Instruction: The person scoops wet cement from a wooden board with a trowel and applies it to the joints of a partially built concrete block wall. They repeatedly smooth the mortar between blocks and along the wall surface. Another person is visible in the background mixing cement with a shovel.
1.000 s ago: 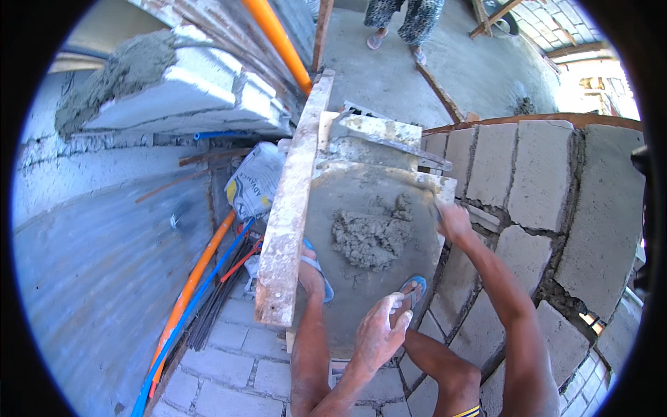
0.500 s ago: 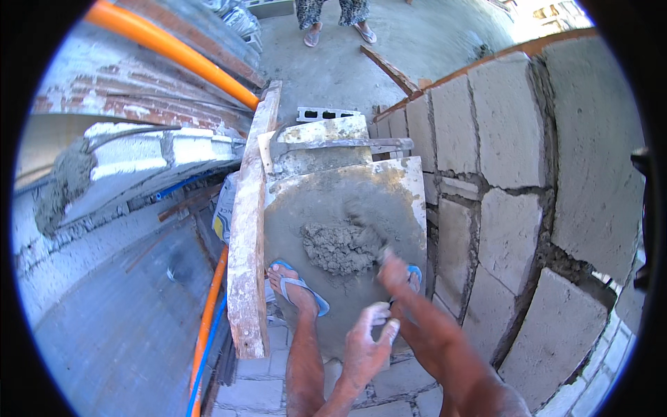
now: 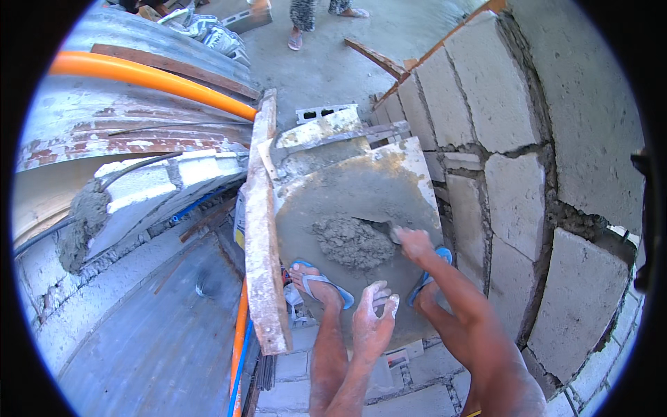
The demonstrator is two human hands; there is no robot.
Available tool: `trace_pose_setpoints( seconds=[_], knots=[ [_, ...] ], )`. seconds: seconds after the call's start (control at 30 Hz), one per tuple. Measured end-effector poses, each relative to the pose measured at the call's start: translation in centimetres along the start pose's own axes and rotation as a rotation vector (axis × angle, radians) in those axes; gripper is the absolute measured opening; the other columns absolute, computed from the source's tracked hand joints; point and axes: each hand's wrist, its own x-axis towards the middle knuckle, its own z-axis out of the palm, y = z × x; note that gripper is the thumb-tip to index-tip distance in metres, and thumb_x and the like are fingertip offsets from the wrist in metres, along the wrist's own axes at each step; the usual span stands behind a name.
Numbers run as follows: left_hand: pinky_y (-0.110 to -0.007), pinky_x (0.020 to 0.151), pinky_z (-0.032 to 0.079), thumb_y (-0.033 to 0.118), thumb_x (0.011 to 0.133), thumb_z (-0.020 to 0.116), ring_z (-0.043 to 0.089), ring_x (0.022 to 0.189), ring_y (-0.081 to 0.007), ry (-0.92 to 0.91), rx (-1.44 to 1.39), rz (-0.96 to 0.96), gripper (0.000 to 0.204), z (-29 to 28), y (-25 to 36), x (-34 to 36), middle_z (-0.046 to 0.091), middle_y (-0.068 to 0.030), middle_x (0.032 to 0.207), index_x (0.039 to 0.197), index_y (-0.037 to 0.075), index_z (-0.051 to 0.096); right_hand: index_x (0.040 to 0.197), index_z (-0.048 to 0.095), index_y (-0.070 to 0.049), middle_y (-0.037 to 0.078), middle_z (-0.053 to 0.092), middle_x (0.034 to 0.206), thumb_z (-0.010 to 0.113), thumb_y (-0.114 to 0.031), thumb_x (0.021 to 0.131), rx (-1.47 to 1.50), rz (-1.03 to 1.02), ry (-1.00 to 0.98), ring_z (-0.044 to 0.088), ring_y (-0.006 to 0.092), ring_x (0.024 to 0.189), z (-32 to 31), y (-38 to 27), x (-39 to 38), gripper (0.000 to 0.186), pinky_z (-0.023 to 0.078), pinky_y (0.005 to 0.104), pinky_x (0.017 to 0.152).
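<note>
A heap of wet grey mortar [image 3: 352, 242] lies on a mortar-smeared board [image 3: 326, 186] in front of me. My right hand [image 3: 415, 243] is closed round the handle of a trowel [image 3: 379, 224], whose blade rests at the heap's upper right side. Part of the blade is sunk in the mortar or hidden by it. My left hand [image 3: 373, 321] hovers over the near part of the board, fingers loosely bent and thumb apart, with nothing in it. Both palms and fingertips carry pale dust. My sandalled feet stand on the board, one on each side of the heap.
A rough wooden plank [image 3: 262, 250] edges the board on the left; a block wall [image 3: 515, 201] rises on the right. An orange pipe [image 3: 156, 85] crosses the upper left. Beyond the board lie a hollow block [image 3: 325, 112] and a wood strip [image 3: 375, 58]. Another person's legs [image 3: 303, 17] show at the top.
My right hand with the trowel has gone from a blurred sweep to the heap's upper right side. My view has turned slightly. The other person's feet have shifted left and apart.
</note>
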Motion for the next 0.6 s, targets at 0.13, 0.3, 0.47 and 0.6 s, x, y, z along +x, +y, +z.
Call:
trace_pose_setpoints(
  seconds=[0.13,0.3,0.47,0.6],
  knots=[
    [-0.035,0.084,0.049,0.016,0.086,0.065,0.064,0.099,-0.0241,-0.083,-0.033,-0.097,0.039,-0.3,0.8,-0.2,0.066,-0.0171,0.106,0.12,0.001,0.054,0.12,0.052,-0.013,0.012,0.064,0.1,0.06,-0.012,0.076,-0.006,0.008,0.207,0.065,0.033,0.088,-5.4,-0.8,0.5,0.044,0.049,0.0476,0.072],
    [-0.038,0.087,0.048,0.014,0.085,0.064,0.063,0.099,-0.0296,0.015,0.021,0.077,0.039,-1.3,0.6,0.3,0.065,-0.0188,0.106,0.119,0.0,0.054,0.121,0.051,-0.012,0.014,0.061,0.108,0.05,-0.009,0.083,-0.162,-0.259,0.14,0.062,0.0342,0.09,-8.3,-1.7,14.7,0.038,0.047,0.051,0.077],
    [-0.034,0.087,0.048,0.009,0.085,0.063,0.063,0.098,-0.0248,0.081,-0.106,0.027,0.037,-1.6,0.6,-0.1,0.064,-0.0168,0.108,0.119,-0.001,0.054,0.126,0.053,-0.015,0.015,0.059,0.117,0.048,-0.009,0.084,-0.026,0.209,0.011,0.059,0.0354,0.102,0.8,0.1,3.3,0.043,0.041,0.0566,0.088],
    [-0.03,0.088,0.048,0.004,0.087,0.06,0.061,0.099,-0.0193,-0.114,-0.172,-0.051,0.035,-0.3,0.8,0.3,0.063,-0.0149,0.107,0.121,-0.001,0.052,0.121,0.055,-0.01,0.021,0.065,0.098,0.063,-0.021,0.074,0.277,0.471,-0.08,0.058,0.04,0.105,7.5,-3.5,-9.6,0.049,0.046,0.0522,0.088]
  ],
)
